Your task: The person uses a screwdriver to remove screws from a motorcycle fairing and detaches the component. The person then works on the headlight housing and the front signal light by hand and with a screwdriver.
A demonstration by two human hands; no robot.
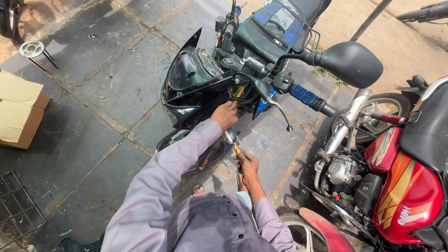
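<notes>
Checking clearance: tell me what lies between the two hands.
In the head view, a chrome fork leg and the orange-handled tool lie between the left hand and right hand.

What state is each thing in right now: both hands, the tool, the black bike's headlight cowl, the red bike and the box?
Left hand: pressed against the underside of the headlight cowl.
Right hand: closed around a screwdriver, tip aimed up.
Headlight cowl: tilted forward, loose-looking.
Black motorcycle: parked, handlebar turned.
Red motorcycle: parked, untouched.
Cardboard box: flaps open, on the paving.
Sprocket: propped on a small stand.
</notes>
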